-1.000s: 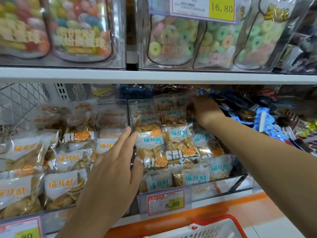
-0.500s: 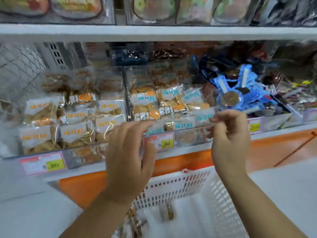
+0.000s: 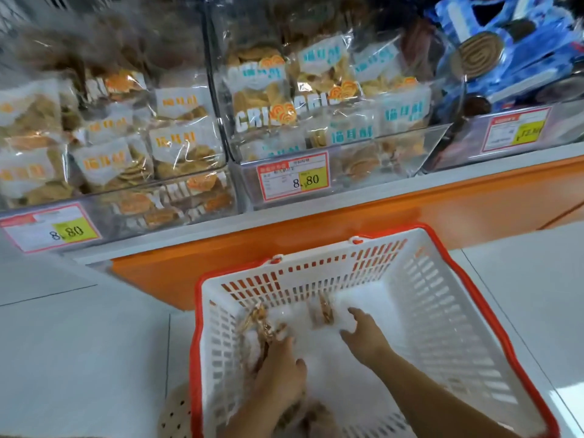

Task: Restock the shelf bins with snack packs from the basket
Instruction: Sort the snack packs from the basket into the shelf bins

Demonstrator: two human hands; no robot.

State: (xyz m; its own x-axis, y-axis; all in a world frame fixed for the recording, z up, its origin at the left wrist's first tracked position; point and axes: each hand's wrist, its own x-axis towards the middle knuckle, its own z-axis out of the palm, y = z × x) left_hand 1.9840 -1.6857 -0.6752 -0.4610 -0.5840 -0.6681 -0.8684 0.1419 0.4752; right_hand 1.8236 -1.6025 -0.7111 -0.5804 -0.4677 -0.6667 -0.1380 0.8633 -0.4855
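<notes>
A white basket with a red rim stands on the floor below the shelf. Both my hands are inside it. My left hand lies over a clear snack pack of brown biscuits at the basket's left, with its fingers curled down onto the pack. My right hand reaches to a second snack pack in the middle; its straight fingers and thumb touch the pack's white edge. Above, two clear shelf bins hold similar packs: one with orange labels and one with blue labels.
Price tags reading 8.80 hang on the bin fronts. A bin of blue cookie packs sits at the right. An orange shelf base runs behind the basket. More packs lie blurred under my left wrist. Grey floor tiles surround the basket.
Both hands left the shelf bins and dropped into the basket. My view tilted down from the shelves to the basket on the floor.
</notes>
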